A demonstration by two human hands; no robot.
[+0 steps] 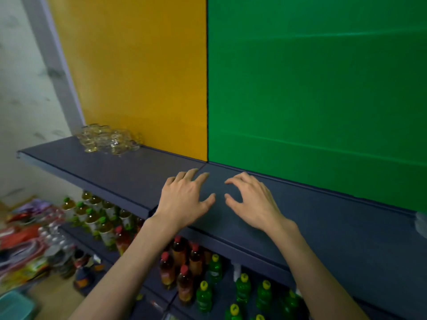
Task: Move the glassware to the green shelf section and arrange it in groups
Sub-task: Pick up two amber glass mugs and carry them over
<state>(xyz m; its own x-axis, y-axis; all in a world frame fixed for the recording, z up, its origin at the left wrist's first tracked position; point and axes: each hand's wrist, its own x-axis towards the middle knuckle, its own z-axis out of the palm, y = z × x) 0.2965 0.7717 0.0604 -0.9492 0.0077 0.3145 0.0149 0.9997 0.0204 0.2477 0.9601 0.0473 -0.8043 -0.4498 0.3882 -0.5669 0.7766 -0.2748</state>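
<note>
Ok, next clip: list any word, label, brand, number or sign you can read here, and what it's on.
No text reads in this frame.
Labels on the red-capped bottles: too blurred to read.
Labels on the yellow-capped green bottles: too blurred.
Labels on the green-capped bottles: too blurred.
Packets at lower left: print unreadable.
Glassware, grey shelf, yellow panel and green panel: no lettering visible.

L hand [184, 199] & R hand [251, 202] side by side, fingers spread.

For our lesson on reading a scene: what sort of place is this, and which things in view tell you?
Probably a small shop or stockroom. Long dark shelves run along coloured wall panels, rows of capped drink bottles stand below, a cluster of glassware sits on the top shelf, and packaged goods are piled at the left.
</note>
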